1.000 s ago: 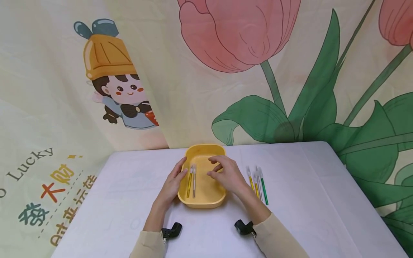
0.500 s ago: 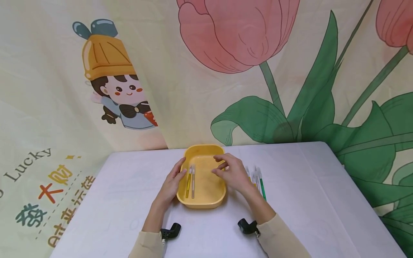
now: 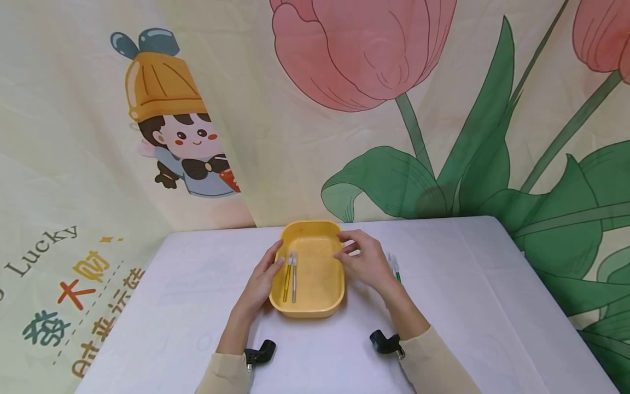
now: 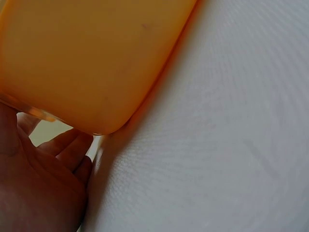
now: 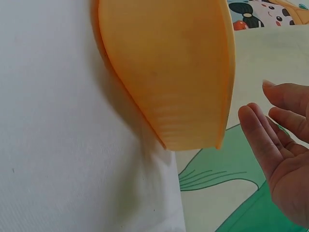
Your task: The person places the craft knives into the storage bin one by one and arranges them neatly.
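Observation:
A yellow plastic tray (image 3: pixel 315 313) sits on the table with two slim pens inside, along its left side. One is a yellow pen (image 3: pixel 287 282), the other a greyish pen (image 3: pixel 295 282); both have clear caps. My left hand (image 3: pixel 259 285) holds the tray's left side, thumb at the rim and fingers along the outside. My right hand (image 3: pixel 366 261) hovers by the right rim, fingers loosely bent and holding nothing. Beyond it lie more pens, mostly hidden by the hand; a green pen (image 3: pixel 397 273) partly shows. In the right wrist view the fingers are apart from the tray wall (image 5: pixel 169 72).
A white cloth covers the table (image 3: pixel 467 306). A printed backdrop (image 3: pixel 295 137) with tulips and a cartoon figure rises right behind its back edge. Small black wrist cameras (image 3: pixel 261 353) sit on both wrists.
My right hand has moved right, from above the tray's inside to its right rim, and now covers most of the loose pens. The left hand and the tray have stayed put.

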The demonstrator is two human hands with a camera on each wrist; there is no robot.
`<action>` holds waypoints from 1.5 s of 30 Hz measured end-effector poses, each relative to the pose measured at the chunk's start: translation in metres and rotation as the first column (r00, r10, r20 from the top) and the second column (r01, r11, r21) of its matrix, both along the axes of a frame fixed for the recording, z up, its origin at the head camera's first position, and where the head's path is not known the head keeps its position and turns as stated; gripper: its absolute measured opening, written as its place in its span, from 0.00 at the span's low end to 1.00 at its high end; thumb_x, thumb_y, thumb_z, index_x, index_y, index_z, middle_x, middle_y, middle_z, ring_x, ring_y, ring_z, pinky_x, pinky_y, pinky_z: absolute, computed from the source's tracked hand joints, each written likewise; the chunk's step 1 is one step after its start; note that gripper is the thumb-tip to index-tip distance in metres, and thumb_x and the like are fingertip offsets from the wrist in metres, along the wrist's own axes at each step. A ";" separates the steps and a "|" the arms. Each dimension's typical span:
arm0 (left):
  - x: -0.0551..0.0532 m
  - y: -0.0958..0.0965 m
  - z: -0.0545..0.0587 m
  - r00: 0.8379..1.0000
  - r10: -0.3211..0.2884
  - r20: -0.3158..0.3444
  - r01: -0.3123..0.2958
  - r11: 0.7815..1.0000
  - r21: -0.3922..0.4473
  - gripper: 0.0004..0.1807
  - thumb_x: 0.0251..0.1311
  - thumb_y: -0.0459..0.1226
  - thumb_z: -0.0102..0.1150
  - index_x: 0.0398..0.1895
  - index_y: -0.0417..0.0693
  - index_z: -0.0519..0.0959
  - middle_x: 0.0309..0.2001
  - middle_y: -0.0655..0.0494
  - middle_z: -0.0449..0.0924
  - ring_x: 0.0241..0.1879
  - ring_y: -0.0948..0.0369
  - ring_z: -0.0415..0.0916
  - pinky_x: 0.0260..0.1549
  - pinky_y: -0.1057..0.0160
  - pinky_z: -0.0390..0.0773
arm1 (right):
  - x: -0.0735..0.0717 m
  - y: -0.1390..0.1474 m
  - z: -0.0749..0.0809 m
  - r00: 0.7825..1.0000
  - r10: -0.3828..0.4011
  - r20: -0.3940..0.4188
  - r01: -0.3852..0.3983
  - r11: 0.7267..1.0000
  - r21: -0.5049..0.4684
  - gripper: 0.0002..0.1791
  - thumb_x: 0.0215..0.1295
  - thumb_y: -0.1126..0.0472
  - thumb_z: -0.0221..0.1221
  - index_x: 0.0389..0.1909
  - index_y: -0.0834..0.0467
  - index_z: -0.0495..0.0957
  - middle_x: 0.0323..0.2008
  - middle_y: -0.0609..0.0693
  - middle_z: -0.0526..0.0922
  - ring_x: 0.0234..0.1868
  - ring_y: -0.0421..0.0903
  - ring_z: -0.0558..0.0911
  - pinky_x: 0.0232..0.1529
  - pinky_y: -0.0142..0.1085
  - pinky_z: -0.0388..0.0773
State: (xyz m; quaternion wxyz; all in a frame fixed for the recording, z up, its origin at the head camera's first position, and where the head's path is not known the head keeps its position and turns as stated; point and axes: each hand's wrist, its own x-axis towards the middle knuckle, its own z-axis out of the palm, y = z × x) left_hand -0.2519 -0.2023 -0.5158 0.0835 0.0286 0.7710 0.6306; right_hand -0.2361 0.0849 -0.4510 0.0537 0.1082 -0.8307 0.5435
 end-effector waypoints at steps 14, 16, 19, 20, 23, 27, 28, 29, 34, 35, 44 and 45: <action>0.002 0.001 0.003 1.000 -0.003 0.011 0.003 1.000 -0.006 0.28 0.81 0.50 0.44 0.81 0.73 0.59 0.84 0.68 0.48 0.85 0.61 0.38 0.83 0.47 0.38 | -0.006 0.031 -0.001 0.998 -0.055 0.028 0.054 0.998 0.022 0.26 0.65 0.61 0.72 0.63 0.52 0.80 0.58 0.52 0.83 0.47 0.47 0.86 0.44 0.38 0.87; 0.002 0.001 0.002 1.000 -0.001 0.016 0.001 1.000 -0.003 0.27 0.81 0.49 0.44 0.80 0.74 0.59 0.83 0.69 0.49 0.85 0.61 0.38 0.83 0.47 0.38 | -0.007 0.036 -0.001 0.997 -0.059 0.040 0.058 0.998 0.031 0.26 0.65 0.60 0.72 0.64 0.52 0.80 0.58 0.52 0.83 0.48 0.47 0.86 0.44 0.38 0.87; 0.001 0.000 0.002 1.000 -0.005 0.014 0.005 1.000 0.004 0.27 0.82 0.49 0.44 0.81 0.73 0.59 0.83 0.69 0.49 0.85 0.61 0.38 0.83 0.47 0.38 | -0.008 0.043 -0.003 0.996 -0.066 0.055 0.064 0.997 0.044 0.27 0.65 0.60 0.72 0.65 0.52 0.79 0.59 0.53 0.83 0.48 0.48 0.86 0.44 0.38 0.86; 0.001 0.000 0.001 1.000 -0.005 0.012 0.005 1.000 0.004 0.27 0.82 0.49 0.44 0.81 0.73 0.59 0.83 0.70 0.50 0.85 0.61 0.38 0.83 0.47 0.38 | -0.008 0.045 -0.004 0.996 -0.069 0.061 0.066 0.997 0.050 0.27 0.65 0.59 0.72 0.65 0.52 0.79 0.59 0.53 0.83 0.48 0.48 0.85 0.44 0.38 0.86; 0.000 0.000 0.000 1.000 -0.006 0.006 0.006 1.000 -0.003 0.27 0.81 0.49 0.44 0.81 0.73 0.59 0.83 0.70 0.50 0.84 0.61 0.38 0.83 0.46 0.38 | -0.009 0.050 -0.006 0.994 -0.079 0.070 0.075 0.996 0.058 0.27 0.65 0.59 0.72 0.65 0.53 0.79 0.59 0.53 0.83 0.47 0.48 0.86 0.44 0.38 0.86; 0.001 -0.001 -0.001 1.000 -0.006 0.000 0.006 1.000 -0.009 0.28 0.81 0.51 0.45 0.81 0.73 0.59 0.83 0.70 0.51 0.84 0.61 0.38 0.83 0.47 0.38 | -0.010 0.054 -0.006 0.993 -0.086 0.080 0.082 0.995 0.053 0.26 0.66 0.59 0.71 0.64 0.53 0.80 0.58 0.53 0.83 0.47 0.49 0.85 0.43 0.39 0.86; 0.001 -0.001 -0.001 1.000 -0.005 -0.001 0.005 1.000 -0.009 0.28 0.81 0.51 0.45 0.81 0.73 0.59 0.83 0.70 0.51 0.84 0.61 0.39 0.83 0.47 0.38 | -0.010 0.054 -0.005 0.993 -0.085 0.083 0.081 0.995 0.051 0.26 0.66 0.59 0.71 0.64 0.53 0.80 0.59 0.53 0.83 0.47 0.49 0.85 0.43 0.39 0.86; 0.001 -0.001 -0.001 1.000 -0.006 -0.002 0.006 1.000 -0.008 0.28 0.81 0.51 0.45 0.81 0.72 0.59 0.83 0.70 0.50 0.84 0.61 0.38 0.83 0.47 0.38 | -0.010 0.054 -0.005 0.993 -0.086 0.085 0.082 0.995 0.051 0.26 0.66 0.59 0.71 0.64 0.53 0.80 0.59 0.53 0.83 0.47 0.49 0.85 0.43 0.39 0.87; 0.002 0.000 -0.001 1.000 -0.002 0.000 0.002 1.000 -0.013 0.28 0.81 0.50 0.44 0.81 0.72 0.59 0.83 0.69 0.50 0.85 0.61 0.38 0.83 0.47 0.38 | -0.009 0.060 -0.005 0.990 -0.089 0.105 0.084 0.995 0.053 0.26 0.66 0.58 0.71 0.65 0.52 0.79 0.60 0.54 0.82 0.48 0.50 0.85 0.45 0.40 0.87; 0.002 0.000 -0.001 1.000 -0.002 -0.001 0.002 1.000 -0.014 0.28 0.81 0.50 0.44 0.81 0.72 0.59 0.83 0.69 0.50 0.85 0.61 0.38 0.83 0.47 0.38 | -0.009 0.061 -0.004 0.990 -0.091 0.108 0.086 0.995 0.055 0.26 0.66 0.58 0.71 0.65 0.53 0.79 0.60 0.54 0.82 0.49 0.50 0.85 0.46 0.40 0.86; 0.001 0.000 0.001 1.000 -0.002 0.000 0.002 1.000 -0.015 0.28 0.81 0.50 0.45 0.81 0.71 0.59 0.83 0.69 0.50 0.84 0.61 0.39 0.83 0.46 0.39 | -0.011 0.074 -0.007 0.985 -0.115 0.128 0.106 0.991 0.075 0.26 0.67 0.59 0.70 0.66 0.53 0.78 0.61 0.56 0.82 0.49 0.51 0.84 0.45 0.38 0.85; 0.001 0.000 0.001 1.000 -0.004 0.000 0.004 1.000 -0.015 0.28 0.81 0.50 0.45 0.81 0.71 0.59 0.83 0.69 0.50 0.85 0.61 0.39 0.83 0.46 0.39 | -0.011 0.075 -0.008 0.985 -0.114 0.130 0.105 0.992 0.073 0.26 0.67 0.59 0.70 0.65 0.53 0.78 0.61 0.56 0.82 0.49 0.51 0.84 0.45 0.38 0.85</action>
